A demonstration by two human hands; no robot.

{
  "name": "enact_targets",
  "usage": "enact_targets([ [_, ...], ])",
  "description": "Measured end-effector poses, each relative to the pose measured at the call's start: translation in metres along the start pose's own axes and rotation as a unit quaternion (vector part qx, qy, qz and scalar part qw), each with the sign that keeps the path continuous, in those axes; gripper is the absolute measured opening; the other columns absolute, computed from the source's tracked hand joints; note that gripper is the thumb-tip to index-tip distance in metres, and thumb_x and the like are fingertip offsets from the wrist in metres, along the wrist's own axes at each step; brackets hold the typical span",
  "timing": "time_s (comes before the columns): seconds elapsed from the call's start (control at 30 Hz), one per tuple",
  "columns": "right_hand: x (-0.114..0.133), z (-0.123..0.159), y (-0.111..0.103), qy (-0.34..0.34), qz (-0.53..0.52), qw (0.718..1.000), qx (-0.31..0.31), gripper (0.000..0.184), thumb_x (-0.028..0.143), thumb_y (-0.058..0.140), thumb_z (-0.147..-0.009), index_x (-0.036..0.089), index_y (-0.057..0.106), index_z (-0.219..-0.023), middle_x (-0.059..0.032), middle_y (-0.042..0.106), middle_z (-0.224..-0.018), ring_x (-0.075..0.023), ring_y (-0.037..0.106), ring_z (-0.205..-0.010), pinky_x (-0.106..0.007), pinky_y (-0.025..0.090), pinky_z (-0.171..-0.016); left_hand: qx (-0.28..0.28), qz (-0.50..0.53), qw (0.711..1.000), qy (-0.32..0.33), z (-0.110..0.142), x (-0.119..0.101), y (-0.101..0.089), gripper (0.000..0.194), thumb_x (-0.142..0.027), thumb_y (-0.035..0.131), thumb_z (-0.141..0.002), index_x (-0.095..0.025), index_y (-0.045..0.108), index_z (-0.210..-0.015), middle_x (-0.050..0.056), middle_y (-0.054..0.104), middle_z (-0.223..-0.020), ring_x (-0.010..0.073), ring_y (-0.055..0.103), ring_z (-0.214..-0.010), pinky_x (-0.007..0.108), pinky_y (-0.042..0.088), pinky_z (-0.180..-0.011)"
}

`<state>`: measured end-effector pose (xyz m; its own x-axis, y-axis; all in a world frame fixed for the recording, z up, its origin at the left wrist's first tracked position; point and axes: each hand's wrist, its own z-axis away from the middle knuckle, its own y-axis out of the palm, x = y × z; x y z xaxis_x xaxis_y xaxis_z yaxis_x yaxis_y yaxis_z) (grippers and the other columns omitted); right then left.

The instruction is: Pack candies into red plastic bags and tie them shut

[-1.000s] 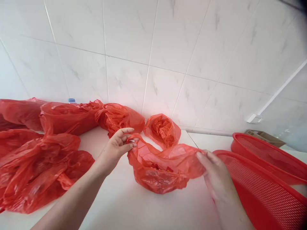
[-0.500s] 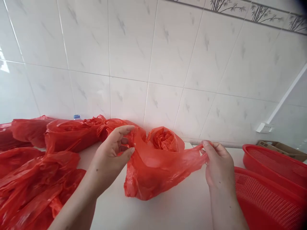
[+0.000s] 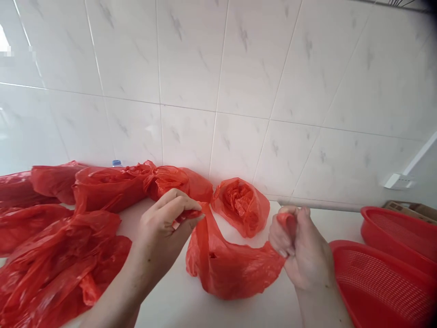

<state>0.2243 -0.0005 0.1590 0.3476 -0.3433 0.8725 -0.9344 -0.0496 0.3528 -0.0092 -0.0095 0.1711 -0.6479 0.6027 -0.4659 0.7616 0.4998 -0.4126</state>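
Note:
A thin red plastic bag [image 3: 239,271] hangs between my hands, its full lower part resting on or just over the white tabletop [image 3: 170,291]. My left hand [image 3: 170,218] pinches one upper corner of it between thumb and fingers. My right hand [image 3: 297,241] is closed in a fist around the opposite end, with a bit of red film poking out at the top. What the bag contains is hidden by the film. Just behind it sits another bunched red bag [image 3: 241,205], its gathered top facing up.
More red bags [image 3: 109,187] line the tiled wall [image 3: 187,136], and a loose heap of red bags [image 3: 58,264] covers the left side. A blue bottle cap [image 3: 116,163] shows behind them. At right stand two red plastic baskets [image 3: 378,269], with a cardboard box [image 3: 413,210] behind.
My right hand has gone from a fingertip hold to a fist around the bag's end. My left fingers have closed on its corner. The bag now sags lower between them.

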Motion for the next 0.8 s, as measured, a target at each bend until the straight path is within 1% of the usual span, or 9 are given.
enact_targets([
  [0.07,0.002,0.008,0.006,0.041,0.049,0.998,0.020,0.038,0.056,0.044,-0.088,0.021,0.057,-0.078,0.0070,0.034,-0.045,-0.0057,0.026,-0.040,-0.018,0.022,-0.039,0.022,0.018,0.999,-0.019,0.001,-0.002,0.005,0.013,-0.015,0.058,-0.080,-0.023,0.054,-0.070,-0.003,0.052,-0.068,0.0117,0.047,-0.060,0.024,0.037,-0.053],
  [0.13,0.004,0.016,0.013,0.088,0.124,0.987,0.043,0.030,0.050,0.050,-0.087,0.024,0.060,-0.098,0.0064,0.040,-0.051,-0.0071,0.035,-0.044,-0.018,0.028,-0.043,0.048,0.046,0.997,-0.037,0.003,-0.004,0.010,0.014,-0.015,0.060,-0.078,-0.022,0.053,-0.069,-0.004,0.053,-0.065,0.0108,0.047,-0.059,0.023,0.036,-0.052],
  [0.23,-0.001,0.022,0.024,0.146,0.205,0.955,0.158,0.046,0.039,0.057,-0.085,0.030,0.046,-0.129,0.0063,0.048,-0.061,-0.0093,0.046,-0.054,-0.022,0.040,-0.053,0.085,0.102,0.990,-0.049,0.007,-0.012,0.018,0.013,-0.014,0.061,-0.077,-0.021,0.055,-0.069,-0.004,0.056,-0.065,0.0107,0.049,-0.060,0.022,0.038,-0.054],
  [0.27,-0.005,0.022,0.027,0.152,0.211,0.945,0.201,0.049,0.037,0.058,-0.085,0.031,0.043,-0.132,0.0065,0.048,-0.063,-0.0094,0.047,-0.055,-0.023,0.042,-0.055,0.099,0.124,0.986,-0.052,0.008,-0.015,0.021,0.012,-0.012,0.061,-0.077,-0.021,0.056,-0.070,-0.004,0.057,-0.065,0.0108,0.051,-0.060,0.022,0.039,-0.054],
  [0.33,-0.015,0.021,0.031,0.144,0.200,0.935,0.254,0.039,0.035,0.058,-0.085,0.028,0.050,-0.123,0.0055,0.050,-0.066,-0.0088,0.046,-0.057,-0.022,0.041,-0.056,0.146,0.167,0.973,-0.061,0.011,-0.021,0.024,0.015,-0.008,0.059,-0.076,-0.022,0.060,-0.075,-0.004,0.061,-0.069,0.0112,0.054,-0.063,0.022,0.042,-0.056],
  [0.4,-0.024,0.018,0.033,0.129,0.185,0.942,0.247,0.020,0.038,0.056,-0.087,0.022,0.060,-0.099,0.0041,0.049,-0.067,-0.0077,0.043,-0.057,-0.020,0.037,-0.053,0.186,0.192,0.961,-0.068,0.013,-0.024,0.026,0.023,-0.005,0.057,-0.076,-0.025,0.061,-0.086,-0.003,0.065,-0.079,0.0125,0.058,-0.071,0.023,0.046,-0.063],
  [0.53,-0.034,0.012,0.029,0.114,0.203,0.958,0.167,0.036,0.047,0.053,-0.087,0.018,0.050,-0.066,0.0052,0.039,-0.056,-0.0068,0.035,-0.051,-0.020,0.029,-0.047,0.195,0.146,0.970,-0.022,0.015,-0.022,0.032,0.028,-0.009,0.064,-0.073,-0.026,0.058,-0.095,0.000,0.062,-0.090,0.0164,0.056,-0.082,0.028,0.046,-0.072],
  [0.7,-0.034,0.011,0.024,0.123,0.151,0.974,0.114,0.044,0.055,0.049,-0.087,0.018,0.045,-0.062,0.0051,0.034,-0.056,-0.0073,0.031,-0.050,-0.020,0.027,-0.044,0.238,0.079,0.968,0.026,0.016,-0.015,0.044,0.012,-0.014,0.065,-0.075,-0.022,0.060,-0.083,0.002,0.059,-0.087,0.0156,0.055,-0.076,0.026,0.045,-0.067],
  [0.8,-0.030,0.007,0.021,0.124,0.186,0.963,0.151,0.043,0.055,0.043,-0.090,0.018,0.059,-0.076,0.0045,0.041,-0.054,-0.0080,0.036,-0.047,-0.021,0.031,-0.046,0.259,0.108,0.960,0.009,0.016,-0.011,0.049,0.016,-0.007,0.057,-0.079,-0.020,0.059,-0.070,0.000,0.062,-0.079,0.0127,0.057,-0.073,0.023,0.043,-0.066],
])
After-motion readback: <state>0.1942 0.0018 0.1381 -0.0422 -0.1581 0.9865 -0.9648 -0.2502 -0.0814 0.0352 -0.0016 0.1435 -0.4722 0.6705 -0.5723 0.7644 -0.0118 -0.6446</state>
